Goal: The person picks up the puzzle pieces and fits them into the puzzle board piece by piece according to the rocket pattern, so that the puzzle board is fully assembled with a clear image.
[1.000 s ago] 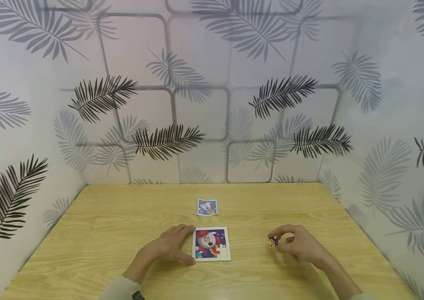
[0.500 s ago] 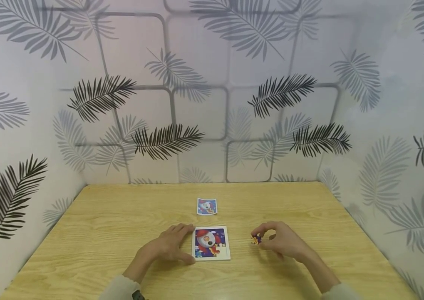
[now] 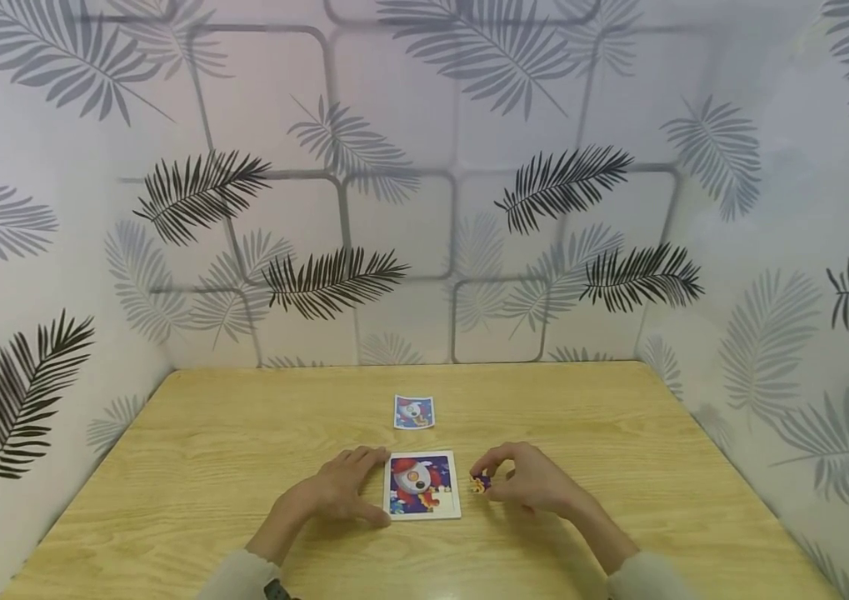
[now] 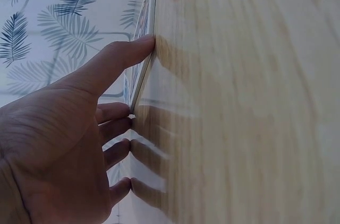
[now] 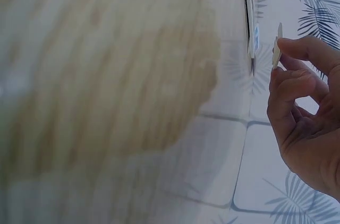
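Observation:
A square jigsaw puzzle (image 3: 403, 515) in a white frame lies on the table, showing a white and red cartoon rocket on dark blue. Its lower right corner is a bare pale gap. My left hand (image 3: 340, 490) rests at the frame's left side, thumb at the near corner and fingers at the far one, as the left wrist view also shows. Just right of the frame, my right hand (image 3: 532, 482) pinches a small puzzle piece (image 3: 480, 482), dark blue with orange and yellow, between thumb and fingers. In the right wrist view the piece (image 5: 277, 49) appears edge-on, above the tabletop.
A small picture card (image 3: 414, 412) with the same rocket design lies behind the puzzle, its corners slightly curled. The wooden table (image 3: 244, 433) ends at a wall (image 3: 409, 317) with leaf-patterned covering, which also rises at both sides.
My right hand has moved left with the puzzle piece, from well right of the frame to close beside it. The left hand has stayed at the frame's left side.

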Available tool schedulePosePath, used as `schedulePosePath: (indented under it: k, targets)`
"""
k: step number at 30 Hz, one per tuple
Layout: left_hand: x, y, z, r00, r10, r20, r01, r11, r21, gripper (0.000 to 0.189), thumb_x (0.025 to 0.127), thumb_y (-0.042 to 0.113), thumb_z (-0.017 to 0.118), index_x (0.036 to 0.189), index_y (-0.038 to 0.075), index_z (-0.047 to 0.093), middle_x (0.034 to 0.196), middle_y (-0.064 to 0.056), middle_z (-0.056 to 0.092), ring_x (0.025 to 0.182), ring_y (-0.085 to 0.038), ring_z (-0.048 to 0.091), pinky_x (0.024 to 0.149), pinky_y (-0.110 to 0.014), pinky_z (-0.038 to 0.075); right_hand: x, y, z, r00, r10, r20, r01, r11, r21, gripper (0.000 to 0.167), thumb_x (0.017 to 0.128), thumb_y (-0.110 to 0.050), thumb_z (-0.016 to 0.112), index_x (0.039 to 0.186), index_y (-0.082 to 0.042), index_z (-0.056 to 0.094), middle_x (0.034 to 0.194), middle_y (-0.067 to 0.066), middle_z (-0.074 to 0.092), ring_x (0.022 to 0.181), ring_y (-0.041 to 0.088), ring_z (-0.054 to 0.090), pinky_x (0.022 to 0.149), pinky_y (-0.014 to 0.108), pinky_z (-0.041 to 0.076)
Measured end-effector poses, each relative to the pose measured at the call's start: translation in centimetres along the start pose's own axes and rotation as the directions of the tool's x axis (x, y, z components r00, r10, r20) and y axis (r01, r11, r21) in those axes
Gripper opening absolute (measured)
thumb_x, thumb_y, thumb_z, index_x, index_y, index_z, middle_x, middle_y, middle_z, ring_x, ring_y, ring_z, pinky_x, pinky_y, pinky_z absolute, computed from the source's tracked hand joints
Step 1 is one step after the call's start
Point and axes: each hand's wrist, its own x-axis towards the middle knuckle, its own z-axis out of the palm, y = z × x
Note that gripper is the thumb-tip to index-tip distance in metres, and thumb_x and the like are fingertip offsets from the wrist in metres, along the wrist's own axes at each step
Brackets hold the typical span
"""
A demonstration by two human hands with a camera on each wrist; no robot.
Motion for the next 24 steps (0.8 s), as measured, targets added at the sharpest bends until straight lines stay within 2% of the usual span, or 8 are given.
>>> schedulePosePath:
  k: [12,18,21,24]
  targets:
    - [-0.1,0.0,0.1,1.000,0.007,-0.009,-0.007,1.000,-0.002,0.096,0.079,0.043,0.089,0.156,0.011,0.042,0.159,-0.015,0.042,0.148,-0.047,0.033,0.122,-0.067,0.024,1.7,-1.1,2.0,0.998,-0.055,0.039,0.058,0.995,-0.087,0.026,0.084,-0.001,0.077,0.109,-0.009,0.078,0.104,0.009,0.066,0.042,0.005,0.040,0.038,0.019,0.036]
    - [0.0,-0.1,0.0,1.000,0.020,-0.003,-0.020,1.000,-0.005,0.096,0.080,0.044,0.087,0.157,0.009,0.040,0.160,-0.017,0.040,0.148,-0.048,0.032,0.122,-0.068,0.022,2.6,-1.7,3.2,0.991,-0.123,0.056,0.131,0.977,-0.165,0.025,0.080,0.000,0.082,0.104,-0.006,0.080,0.096,0.007,0.069,0.058,0.009,0.049,0.046,0.020,0.040]
    - [0.0,-0.4,0.2,1.000,0.029,-0.007,-0.029,1.000,0.001,0.096,0.081,0.046,0.086,0.157,0.009,0.040,0.159,-0.017,0.041,0.148,-0.049,0.032,0.122,-0.068,0.022,2.7,-1.9,3.7,0.988,-0.144,0.050,0.151,0.968,-0.201,0.027,0.077,0.003,0.083,0.102,-0.006,0.080,0.094,0.005,0.069,0.074,0.016,0.055,0.058,0.022,0.044]
    - [0.2,-0.7,0.4,0.999,0.042,-0.020,-0.042,0.999,0.001,0.096,0.080,0.047,0.086,0.156,0.009,0.041,0.158,-0.016,0.042,0.148,-0.049,0.032,0.121,-0.068,0.023,2.8,-2.1,4.1,0.990,-0.132,0.049,0.140,0.965,-0.221,0.027,0.076,0.004,0.083,0.101,-0.007,0.080,0.093,0.003,0.068,0.086,0.022,0.057,0.067,0.025,0.046]
